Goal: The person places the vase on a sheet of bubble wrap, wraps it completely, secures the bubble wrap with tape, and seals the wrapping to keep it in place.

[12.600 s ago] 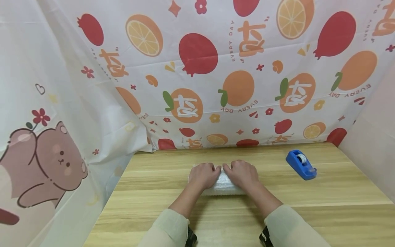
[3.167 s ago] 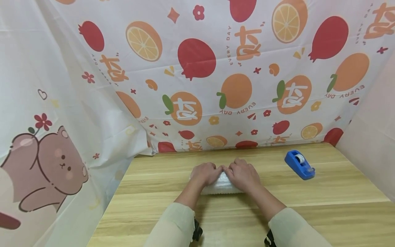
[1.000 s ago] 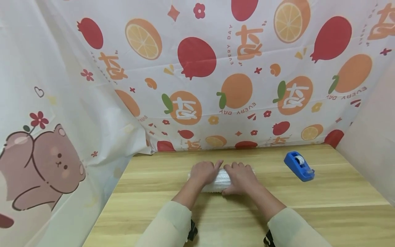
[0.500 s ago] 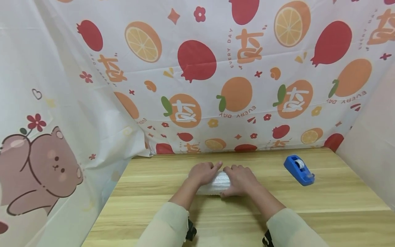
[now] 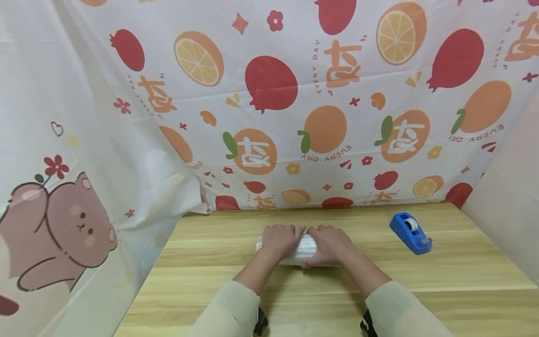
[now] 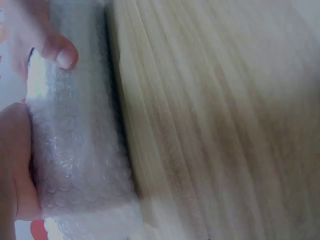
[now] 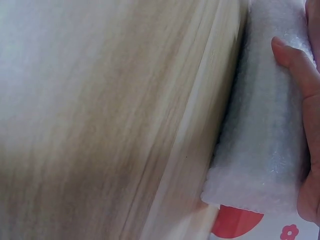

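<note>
- Side by side, the left hand (image 5: 280, 241) and right hand (image 5: 333, 245) grip a bubble-wrapped bundle (image 5: 306, 247).
- The bundle lies crosswise on the wooden bench (image 5: 202, 290).
- A blue tape dispenser (image 5: 409, 233) sits apart, at right.

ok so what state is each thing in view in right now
bubble-wrap bundle: lying crosswise on the wooden table, contents hidden
left hand: bent over the bubble-wrap bundle's far side
right hand: gripping the bubble-wrap bundle, thumb on its near face
blue tape dispenser: untouched, loaded with a tape roll
fruit-print cloth: hanging behind the wooden table, creased
</note>
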Demonstrator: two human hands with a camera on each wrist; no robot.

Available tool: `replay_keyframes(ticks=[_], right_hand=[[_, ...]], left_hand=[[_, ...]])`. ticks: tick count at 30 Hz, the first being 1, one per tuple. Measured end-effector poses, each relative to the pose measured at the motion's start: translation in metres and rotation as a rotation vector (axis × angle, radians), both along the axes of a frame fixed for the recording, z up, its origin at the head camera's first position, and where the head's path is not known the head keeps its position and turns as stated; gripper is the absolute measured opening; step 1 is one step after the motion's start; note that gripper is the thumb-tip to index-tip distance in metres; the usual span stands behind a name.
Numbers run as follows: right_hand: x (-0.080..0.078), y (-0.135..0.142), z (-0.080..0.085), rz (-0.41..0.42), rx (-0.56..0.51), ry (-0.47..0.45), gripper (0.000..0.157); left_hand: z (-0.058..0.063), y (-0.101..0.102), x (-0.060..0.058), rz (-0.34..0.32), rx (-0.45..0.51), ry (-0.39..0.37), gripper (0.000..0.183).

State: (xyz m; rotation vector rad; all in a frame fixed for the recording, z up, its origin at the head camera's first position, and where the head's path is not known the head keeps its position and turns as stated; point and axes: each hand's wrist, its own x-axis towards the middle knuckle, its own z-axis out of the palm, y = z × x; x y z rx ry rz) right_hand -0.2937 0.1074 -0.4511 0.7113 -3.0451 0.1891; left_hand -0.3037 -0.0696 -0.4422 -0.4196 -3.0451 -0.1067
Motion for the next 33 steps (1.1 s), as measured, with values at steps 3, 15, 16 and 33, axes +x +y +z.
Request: replay_keyframes(ticks=[3, 15, 16, 33], right_hand=[[0.0, 0.0, 0.0, -0.001, 0.0, 0.0, 0.093], [0.001, 0.001, 0.001, -0.009, -0.009, -0.017, 0.092], [0.001, 0.001, 0.001, -0.011, -0.006, -0.018, 0.093], [-0.005, 0.002, 0.006, 0.006, -0.027, -0.08, 0.097]], left_hand=[[-0.003, 0.0, 0.001, 0.02, 0.023, -0.004, 0.069], [-0.009, -0.001, -0.004, 0.088, 0.115, 0.031, 0.067], [-0.009, -0.001, -0.004, 0.092, 0.113, 0.028, 0.067], [-0.007, -0.001, -0.013, 0.145, 0.152, -0.072, 0.069]])
